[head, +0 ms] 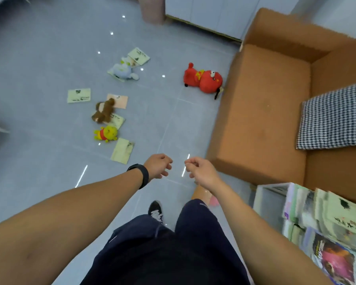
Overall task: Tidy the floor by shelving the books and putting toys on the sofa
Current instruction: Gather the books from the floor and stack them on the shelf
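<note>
Your left hand (158,166) and right hand (199,170) hang out in front of you over the grey tiled floor (49,58), near each other but apart. Both are empty, with the fingers loosely curled and nothing pinched between them. A black band (142,175) sits on your left wrist.

The toys are all on the floor, well away from your hands. The red plush (202,80) lies far and to the right, just beside the front edge of the orange sofa (261,112). The pale blue plush (123,70) lies further left, resting partly on a pale booklet (139,56). Nearer to you, the brown plush (104,111) lies across a pink booklet (120,100) and another pale one, and the yellow plush (106,133) sits just near of it. One green booklet (79,95) lies alone to the left, and a cream booklet (122,150) lies closest to your left hand.

The sofa seat on the right holds only a checked cushion (335,118). At near right, a clear bin (269,200) stands beside a blurred heap of books and magazines (333,233). Your dark shorts and one black shoe (155,210) show below your arms.
</note>
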Demonstrator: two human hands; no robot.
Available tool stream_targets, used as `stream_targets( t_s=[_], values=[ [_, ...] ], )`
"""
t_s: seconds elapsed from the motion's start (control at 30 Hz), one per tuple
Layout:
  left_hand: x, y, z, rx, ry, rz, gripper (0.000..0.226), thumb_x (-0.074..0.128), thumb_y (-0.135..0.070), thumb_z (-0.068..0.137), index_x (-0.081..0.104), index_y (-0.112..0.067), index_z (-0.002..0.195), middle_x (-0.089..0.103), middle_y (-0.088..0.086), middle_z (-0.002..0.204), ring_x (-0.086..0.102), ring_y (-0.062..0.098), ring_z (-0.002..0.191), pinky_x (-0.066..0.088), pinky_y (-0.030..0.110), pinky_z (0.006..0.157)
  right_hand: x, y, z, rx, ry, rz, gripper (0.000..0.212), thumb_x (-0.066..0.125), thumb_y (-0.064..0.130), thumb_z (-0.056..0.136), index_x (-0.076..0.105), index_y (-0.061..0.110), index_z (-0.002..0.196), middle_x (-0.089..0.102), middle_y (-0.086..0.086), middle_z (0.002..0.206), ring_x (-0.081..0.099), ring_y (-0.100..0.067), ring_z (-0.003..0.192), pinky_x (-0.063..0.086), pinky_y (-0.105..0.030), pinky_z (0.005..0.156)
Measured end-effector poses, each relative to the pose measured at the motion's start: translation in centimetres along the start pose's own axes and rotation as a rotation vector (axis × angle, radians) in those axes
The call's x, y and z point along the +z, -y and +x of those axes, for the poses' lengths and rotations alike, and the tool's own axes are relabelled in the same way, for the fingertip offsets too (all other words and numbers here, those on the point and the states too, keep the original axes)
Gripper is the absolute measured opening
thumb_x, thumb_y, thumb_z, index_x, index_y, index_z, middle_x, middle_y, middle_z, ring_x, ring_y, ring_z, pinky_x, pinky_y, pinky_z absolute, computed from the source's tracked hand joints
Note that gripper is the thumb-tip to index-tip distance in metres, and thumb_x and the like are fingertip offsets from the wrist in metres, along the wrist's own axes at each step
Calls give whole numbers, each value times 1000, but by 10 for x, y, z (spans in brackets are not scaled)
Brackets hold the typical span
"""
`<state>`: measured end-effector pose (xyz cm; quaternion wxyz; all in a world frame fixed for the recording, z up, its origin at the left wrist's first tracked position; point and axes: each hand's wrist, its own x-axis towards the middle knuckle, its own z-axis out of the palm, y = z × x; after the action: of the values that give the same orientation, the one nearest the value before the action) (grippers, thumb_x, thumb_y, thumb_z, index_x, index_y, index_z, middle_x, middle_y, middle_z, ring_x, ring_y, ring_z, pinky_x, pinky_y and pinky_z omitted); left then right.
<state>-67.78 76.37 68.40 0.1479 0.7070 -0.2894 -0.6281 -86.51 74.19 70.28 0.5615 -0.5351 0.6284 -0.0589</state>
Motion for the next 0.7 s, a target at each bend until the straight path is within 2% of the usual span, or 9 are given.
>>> stream_targets(
  t_s=[0.13, 0.37, 0.53, 0.63, 0.7],
  values=[
    [-50, 17, 8, -74, -82, -191, 26, 51, -29, 100, 62, -14, 118, 67, 10, 116, 66, 24, 88, 51, 33, 77, 21, 55, 38, -64, 134, -146, 18, 58, 26, 99, 67, 20, 113, 69, 3, 100, 67, -15, 82, 44, -20, 65],
    [-119, -7, 55, -144, -128, -277, 27, 52, -35, 100, 62, -16, 118, 67, 4, 113, 67, 22, 87, 52, 33, 79, 49, 139, 130, -137, 253, -209, 18, 56, 25, 99, 68, 23, 112, 70, 0, 101, 69, -21, 92, 52, -26, 75],
    [-184, -68, 130, -130, -231, -352, 27, 54, -33, 99, 63, -16, 118, 68, 5, 113, 67, 23, 87, 51, 32, 76, 46, 198, 230, -174, 356, -273, 18, 55, 30, 98, 67, 27, 111, 68, 3, 104, 68, -19, 95, 49, -26, 74],
    [-214, -109, 166, -142, -283, -414, 24, 54, -31, 99, 63, -16, 114, 68, 6, 110, 67, 24, 85, 51, 32, 74, 28, 235, 285, -200, 354, -282, 16, 56, 28, 98, 68, 27, 109, 67, 5, 101, 66, -17, 94, 52, -29, 84],
    [-233, -135, 187, -121, -298, -412, 23, 53, -32, 99, 64, -16, 113, 69, 6, 109, 67, 24, 85, 51, 31, 72, 16, 262, 321, -225, 353, -318, 16, 55, 26, 99, 68, 27, 108, 66, 7, 98, 65, -15, 91, 52, -29, 83]
  ],
)
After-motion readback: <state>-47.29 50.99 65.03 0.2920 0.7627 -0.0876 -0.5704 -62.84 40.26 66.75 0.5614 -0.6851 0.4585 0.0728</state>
